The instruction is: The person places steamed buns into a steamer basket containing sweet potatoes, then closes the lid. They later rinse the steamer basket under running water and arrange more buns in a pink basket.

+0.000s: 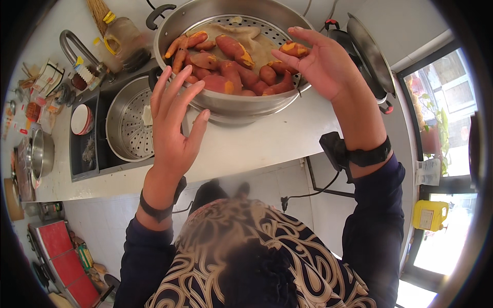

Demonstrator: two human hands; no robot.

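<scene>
A large steel steamer pot (235, 106) stands on the white countertop, with several cooked sweet potatoes (233, 52) heaped on a tan cloth (256, 42) over its perforated tray. My left hand (173, 100) is raised at the pot's near left rim, fingers spread, with nothing in it. Over the right rim is my right hand (317, 57), its thumb and fingers apart around a small sweet potato (294, 49) with split skin; whether they touch it I cannot tell. To the left, a second steel steamer basket (133, 127) rests over the sink, a pale piece inside.
A faucet (83, 48) and an oil jug (121, 34) stand behind the dark sink (84, 154), which holds a bowl (81, 119). Right of the pot are a black pan (356, 57) and a leaning lid (371, 54). A cable (316, 194) hangs from my right wrist strap.
</scene>
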